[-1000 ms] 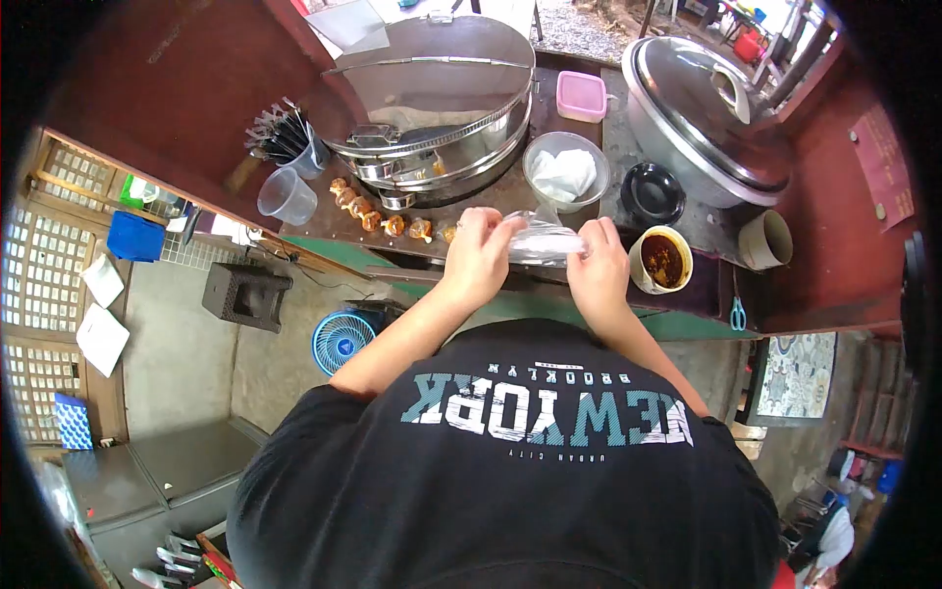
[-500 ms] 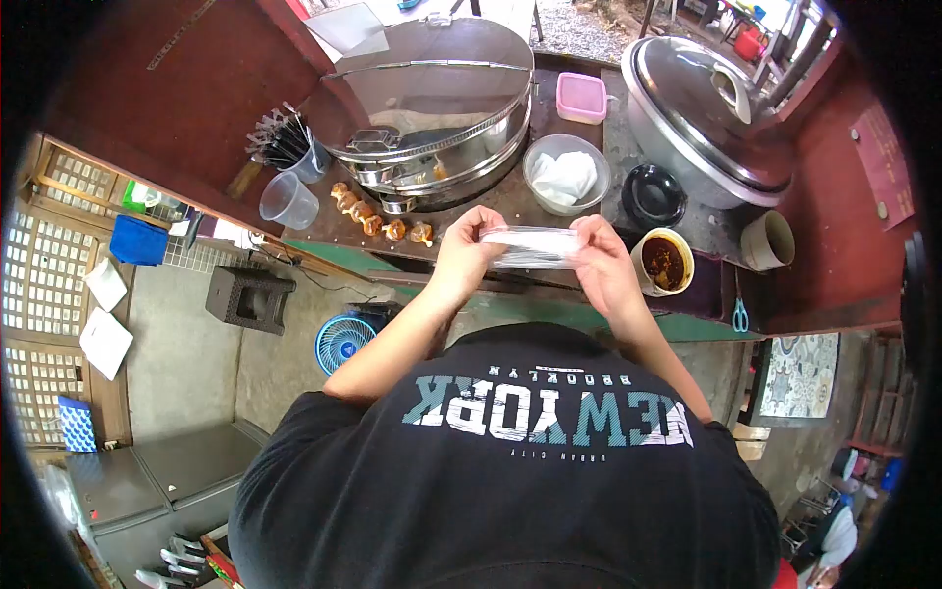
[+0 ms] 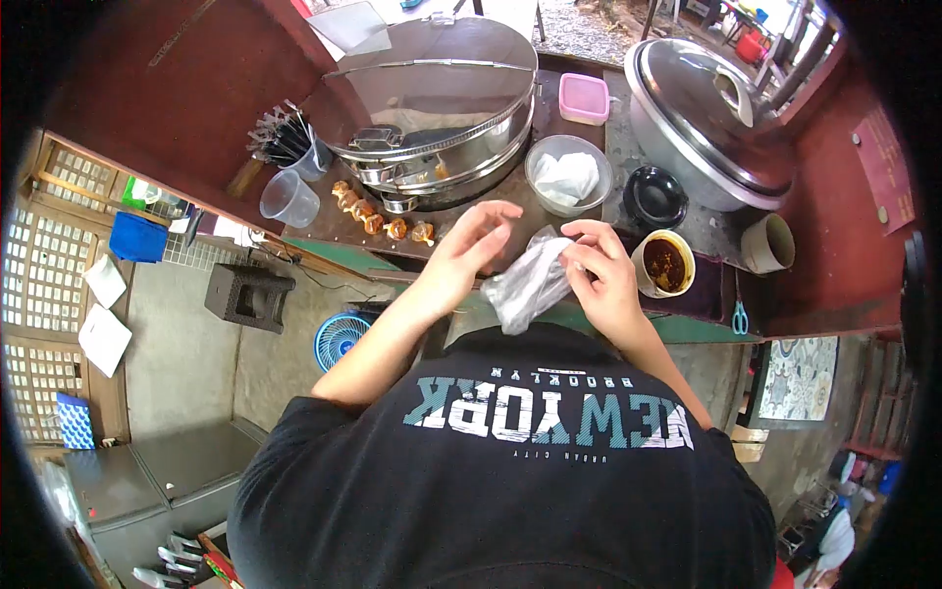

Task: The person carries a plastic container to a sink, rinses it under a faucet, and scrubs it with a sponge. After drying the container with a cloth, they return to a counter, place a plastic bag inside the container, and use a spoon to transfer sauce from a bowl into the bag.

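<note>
A clear, crinkled plastic bag (image 3: 530, 282) hangs from my right hand (image 3: 603, 270), whose fingertips pinch its upper edge. To the left of the bag, my left hand (image 3: 464, 257) is held with its fingers apart and nothing in them. Beyond that hand, a row of small knotted pouches (image 3: 373, 224) with brown contents lies along the counter's front. A tub of dark sauce (image 3: 667, 265) stands just right of my right hand. Past the bag sits a clear round bowl (image 3: 567, 175) with white plastic in it.
A large lidded steel pan (image 3: 432, 108) and a big lidded pot (image 3: 706, 128) stand at the back. Black bowls (image 3: 654, 196), a pink-lidded container (image 3: 585, 98), a clear cup (image 3: 289, 199), a beige cup (image 3: 767, 243) and blue scissors (image 3: 740, 316) are around the counter.
Both hands held the plastic stretched between them. The left hand has let go and spread its fingers, and the bag has dropped open toward my body from the right hand.
</note>
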